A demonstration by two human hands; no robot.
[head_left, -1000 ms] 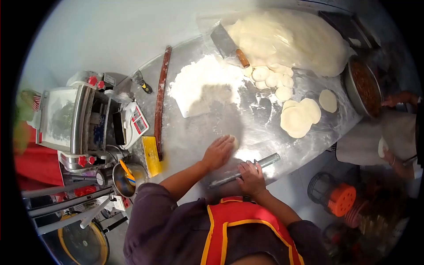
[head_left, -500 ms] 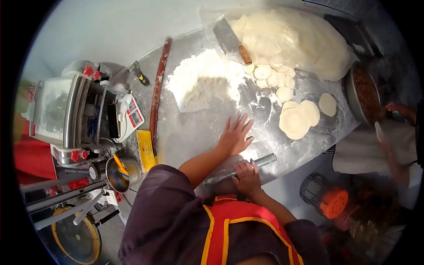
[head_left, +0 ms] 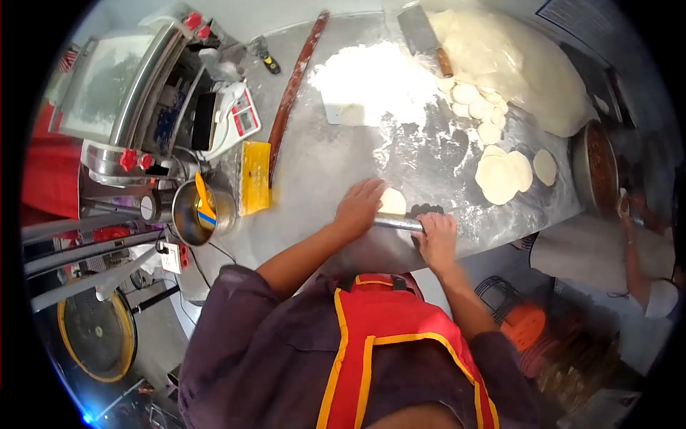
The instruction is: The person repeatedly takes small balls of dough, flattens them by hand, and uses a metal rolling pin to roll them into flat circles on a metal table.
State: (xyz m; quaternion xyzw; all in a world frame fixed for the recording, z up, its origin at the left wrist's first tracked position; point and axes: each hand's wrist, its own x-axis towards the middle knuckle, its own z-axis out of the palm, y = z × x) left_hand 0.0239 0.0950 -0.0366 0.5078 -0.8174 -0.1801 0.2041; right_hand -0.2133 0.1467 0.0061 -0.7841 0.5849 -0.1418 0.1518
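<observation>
A metal-looking rolling pin lies crosswise near the front edge of the steel table. My right hand is closed around its right end. Over the left end rests my left hand, fingers together and bent forward, hiding that end. Just beyond the pin, a small pale dough disc sits partly beside my left fingers. Farther right are several larger flat dough rounds in an overlapping pile, and a single dough round apart from them.
Loose flour covers the table's back. Small dough discs lie beside a wooden-handled scraper and a large covered dough mass. A long red-brown rod, scale and metal pot stand left. A co-worker's hand is near a filled bowl.
My left hand has gone from spread on the table to resting over the pin. My right hand has shifted to the pin's right end. A small dough disc now shows. The view has shifted.
</observation>
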